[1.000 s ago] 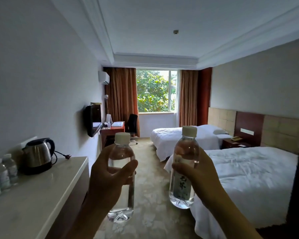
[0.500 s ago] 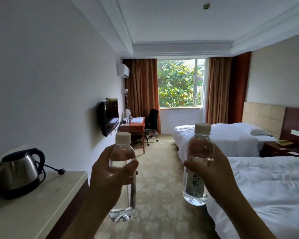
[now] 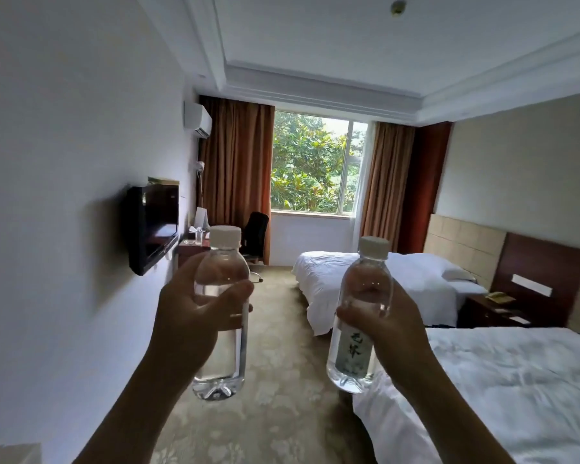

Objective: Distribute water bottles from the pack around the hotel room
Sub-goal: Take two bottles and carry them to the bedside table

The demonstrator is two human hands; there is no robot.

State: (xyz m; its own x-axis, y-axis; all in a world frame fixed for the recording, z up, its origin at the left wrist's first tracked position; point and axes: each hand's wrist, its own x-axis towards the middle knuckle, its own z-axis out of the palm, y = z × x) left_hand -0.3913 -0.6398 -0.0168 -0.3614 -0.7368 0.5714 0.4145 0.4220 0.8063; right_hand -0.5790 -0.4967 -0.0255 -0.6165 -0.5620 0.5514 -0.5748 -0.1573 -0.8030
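- Hands come first, both raised at chest height: the left hand point(image 3: 195, 316) has its grip wrapped round a clear water bottle point(image 3: 220, 316), thumb across the front, white cap on top.
- The right hand point(image 3: 392, 326) has its grip closed on a second bottle point(image 3: 359, 316), also capped, its pale label with dark characters facing us.
- Both bottles stand upright, well apart from each other, held in the air over the patterned carpet point(image 3: 275, 380).
- A corner of a pale tabletop point(image 3: 10, 453) shows at the bottom left edge.
- To the right lies the near bed point(image 3: 503, 390), white sheets slightly creased.
- Beyond it stands a second bed point(image 3: 375, 283) with a pillow, and a dark nightstand point(image 3: 493, 313) between the two.
- On the left wall hangs a television point(image 3: 153, 226); past it a reddish desk point(image 3: 190, 249) with a small bottle on it, and a black chair point(image 3: 255, 236).
- At the far end, a window point(image 3: 312, 165) full of green leaves, brown curtains point(image 3: 238, 175) either side, an air conditioner point(image 3: 197, 119) high on the wall.
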